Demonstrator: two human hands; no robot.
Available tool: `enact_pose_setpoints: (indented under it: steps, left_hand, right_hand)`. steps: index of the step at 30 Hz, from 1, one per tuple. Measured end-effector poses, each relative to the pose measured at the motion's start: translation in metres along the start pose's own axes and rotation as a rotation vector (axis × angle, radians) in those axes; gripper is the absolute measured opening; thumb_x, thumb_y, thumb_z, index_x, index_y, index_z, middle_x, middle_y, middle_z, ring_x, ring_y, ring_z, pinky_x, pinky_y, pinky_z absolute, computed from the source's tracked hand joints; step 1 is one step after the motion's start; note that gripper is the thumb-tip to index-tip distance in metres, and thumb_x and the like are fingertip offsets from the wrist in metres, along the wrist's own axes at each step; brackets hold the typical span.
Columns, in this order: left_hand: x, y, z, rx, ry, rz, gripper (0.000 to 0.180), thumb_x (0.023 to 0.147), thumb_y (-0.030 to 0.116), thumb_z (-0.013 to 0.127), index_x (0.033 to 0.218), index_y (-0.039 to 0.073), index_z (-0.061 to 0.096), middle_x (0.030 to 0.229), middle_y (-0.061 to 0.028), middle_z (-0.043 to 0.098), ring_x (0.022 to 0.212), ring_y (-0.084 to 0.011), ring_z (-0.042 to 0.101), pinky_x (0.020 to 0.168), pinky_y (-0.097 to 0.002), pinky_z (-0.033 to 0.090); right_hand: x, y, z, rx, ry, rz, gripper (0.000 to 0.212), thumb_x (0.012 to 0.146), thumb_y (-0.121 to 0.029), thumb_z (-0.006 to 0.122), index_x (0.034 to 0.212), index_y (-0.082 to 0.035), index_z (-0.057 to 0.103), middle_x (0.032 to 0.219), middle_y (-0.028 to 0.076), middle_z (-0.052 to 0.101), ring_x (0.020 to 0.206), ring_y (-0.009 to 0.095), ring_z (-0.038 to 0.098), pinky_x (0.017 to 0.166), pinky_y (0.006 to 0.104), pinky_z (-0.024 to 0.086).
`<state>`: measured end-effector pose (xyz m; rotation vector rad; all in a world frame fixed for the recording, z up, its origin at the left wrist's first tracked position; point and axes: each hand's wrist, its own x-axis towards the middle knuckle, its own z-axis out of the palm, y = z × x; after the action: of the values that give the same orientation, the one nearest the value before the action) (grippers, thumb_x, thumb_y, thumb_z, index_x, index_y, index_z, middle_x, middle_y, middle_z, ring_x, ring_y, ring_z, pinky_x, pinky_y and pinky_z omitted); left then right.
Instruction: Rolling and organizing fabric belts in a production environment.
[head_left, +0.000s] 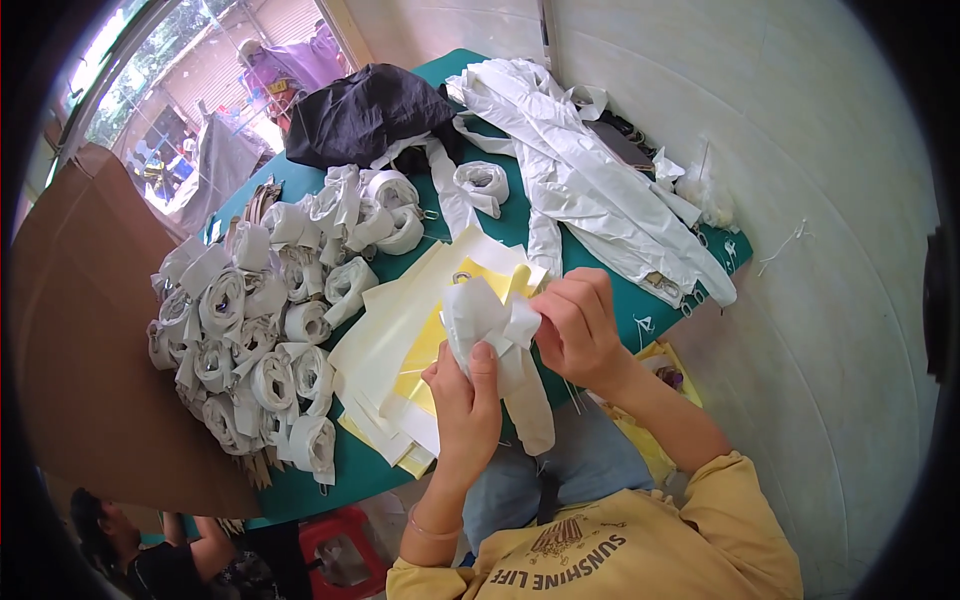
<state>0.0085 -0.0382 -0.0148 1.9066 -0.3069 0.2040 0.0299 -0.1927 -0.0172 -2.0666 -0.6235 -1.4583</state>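
Observation:
Just above my lap, my left hand (468, 400) grips a white wrapped roll (475, 312), its thumb pressed on the near side. A metal ring shows at the roll's top, and a white tail hangs down below it. At the roll's right side my right hand (580, 325) is closed, its fingertips pinching the edge of the white wrapping. Beneath the roll lie white and yellow paper sheets (385, 340). What is inside the wrapping is hidden.
Several white rolls (272, 380) are piled on the green table (375, 478), beside a brown cardboard sheet (110, 360). Long white bundled strips (585, 190) and a black cloth bag (365, 115) lie farther back. Another person (175, 540) sits lower left, near a red stool (345, 540).

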Motion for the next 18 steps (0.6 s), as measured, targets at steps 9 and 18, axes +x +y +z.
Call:
enact_pose_setpoints:
  steps: [9, 18]
  left_hand:
    - [0.007, -0.013, -0.002, -0.637, -0.086, -0.406, 0.048, 0.097, 0.043, 0.040, 0.103, -0.001, 0.056, 0.091, -0.0052, 0.060, 0.082, -0.0103, 0.055, 0.075, -0.0246, 0.045]
    - [0.007, -0.028, -0.002, -0.449, -0.023, -0.364, 0.050, 0.096, 0.045, 0.043, 0.107, -0.001, 0.057, 0.094, -0.0045, 0.060, 0.082, -0.0103, 0.056, 0.076, -0.0249, 0.045]
  right_hand:
    - [0.008, -0.002, -0.019, 0.948, -0.171, 1.021, 0.011, 0.089, -0.004, 0.055, 0.098, -0.001, 0.049, 0.090, 0.000, 0.054, 0.081, 0.003, 0.049, 0.073, 0.0194, 0.042]
    - [0.025, 0.025, -0.035, 0.813, -0.441, 1.044, 0.015, 0.081, -0.001, 0.060, 0.092, -0.004, 0.050, 0.082, -0.002, 0.053, 0.078, 0.003, 0.052, 0.072, 0.0192, 0.044]
